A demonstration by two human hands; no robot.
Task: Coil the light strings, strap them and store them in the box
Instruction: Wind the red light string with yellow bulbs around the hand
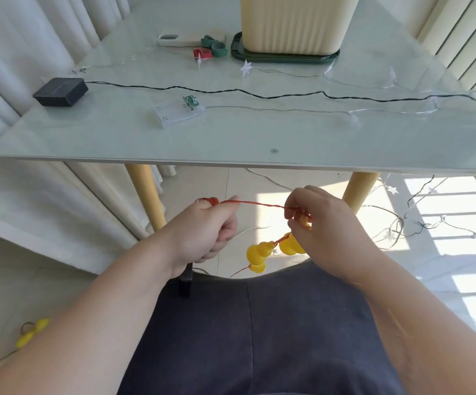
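Note:
A red light string (256,204) with yellow gourd-shaped lamps (256,253) stretches between my hands, below the table's front edge and above my lap. My left hand (206,233) grips the string, with red turns wound around its fingertips. My right hand (320,223) pinches the string beside a gourd. A dark-wired string (259,94) with a black box (60,91) and a clear string (288,110) with a clear battery case (178,112) lie across the glass table (117,143). Red and green straps (211,48) lie at the back, left of the cream storage box (291,24).
The cream box stands on a dark green lid (285,57). A white phone-like item (174,39) lies near the straps. More star-light wire (407,220) is tangled on the floor at right. Yellow gourd lamps (28,336) trail on the floor at lower left. Curtains hang on both sides.

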